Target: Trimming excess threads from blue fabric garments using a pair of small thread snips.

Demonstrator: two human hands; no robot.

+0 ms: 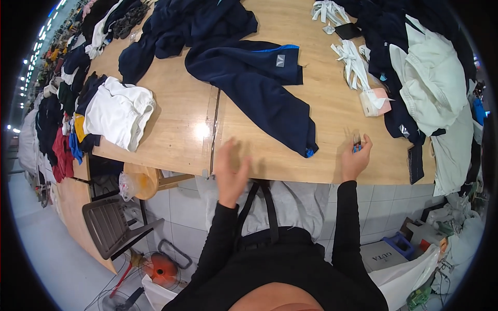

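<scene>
A pair of dark navy trousers [241, 78] lies folded askew on the wooden table [181, 114], its two legs pointing right and toward me. One leg bears a small grey patch, and bright blue shows at the hem of the other. My left hand [230, 168] is over the table's near edge, empty, fingers apart and smeared by motion. Right of the nearer leg end, my right hand [355, 159] is closed around small thread snips [357, 145] with metal tips and blue on them. Neither hand touches the navy garment.
White shorts [119, 111] lie at left, more navy clothing [202, 20] at the far side. On the right are white ribbon strips [353, 65], a pink-and-white box [374, 102] and a pale garment [430, 83]. A chair [106, 228] and fan [159, 269] stand below left.
</scene>
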